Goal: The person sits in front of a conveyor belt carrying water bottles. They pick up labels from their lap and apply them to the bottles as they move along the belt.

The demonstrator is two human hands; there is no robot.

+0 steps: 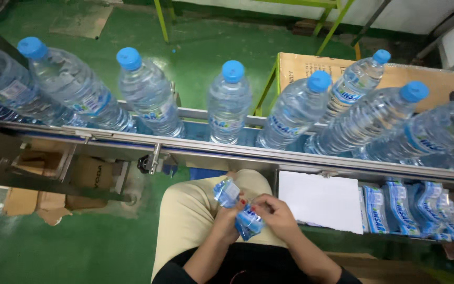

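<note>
Blue label sleeve (241, 210) pinched by left hand (227, 221), right hand (275, 215); print blurred.

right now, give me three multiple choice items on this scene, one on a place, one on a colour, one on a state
1. Where is the stack of labels?
A. on the floor
B. on the shelf under the belt, beside the white sheet
C. on top of the bottles

2. What colour are the bottle caps?
A. red
B. white
C. blue

3. What are the left hand and right hand doing?
A. both holding blue label sleeves over the lap
B. resting empty
C. gripping a bottle

Answers: 1 B, the stack lies right of the sheet below the belt; 2 C, every cap is blue; 3 A, the fingers pinch the sleeves.
</note>
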